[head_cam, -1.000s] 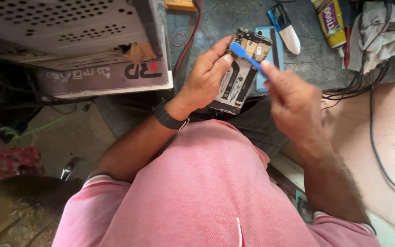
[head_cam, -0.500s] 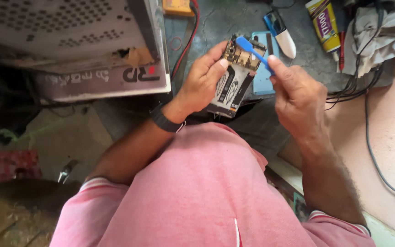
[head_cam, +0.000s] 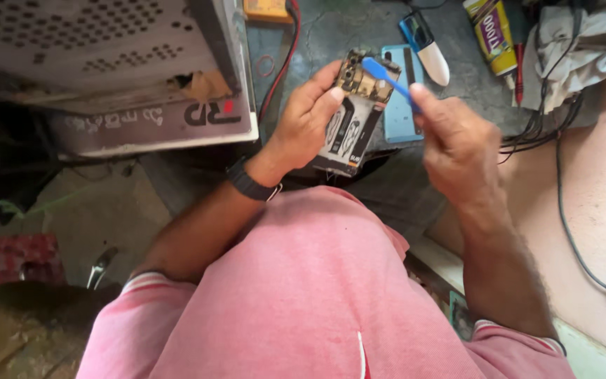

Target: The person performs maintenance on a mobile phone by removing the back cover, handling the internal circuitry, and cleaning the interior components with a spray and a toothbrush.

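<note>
My left hand [head_cam: 305, 119] grips an opened mobile phone [head_cam: 356, 119] with its back cover off, so the circuit board and black battery show. It holds the phone upright by the left edge. My right hand [head_cam: 457, 144] pinches a thin blue plastic pry tool [head_cam: 386, 76], and the tool's flat tip rests on the upper part of the phone's board. A black watch sits on my left wrist [head_cam: 250, 184].
A light blue phone back cover [head_cam: 395, 112] lies on the grey bench behind the phone. A white and blue tool [head_cam: 426, 49], a yellow glue tube [head_cam: 490, 35], a crumpled cloth [head_cam: 569, 42], black cables [head_cam: 548, 126] and a perforated metal case [head_cam: 106, 63] surround the hands.
The blue pry tool's tip has shifted slightly across the top of the phone's board. Both hands stay on the same things, and the view has drifted a little.
</note>
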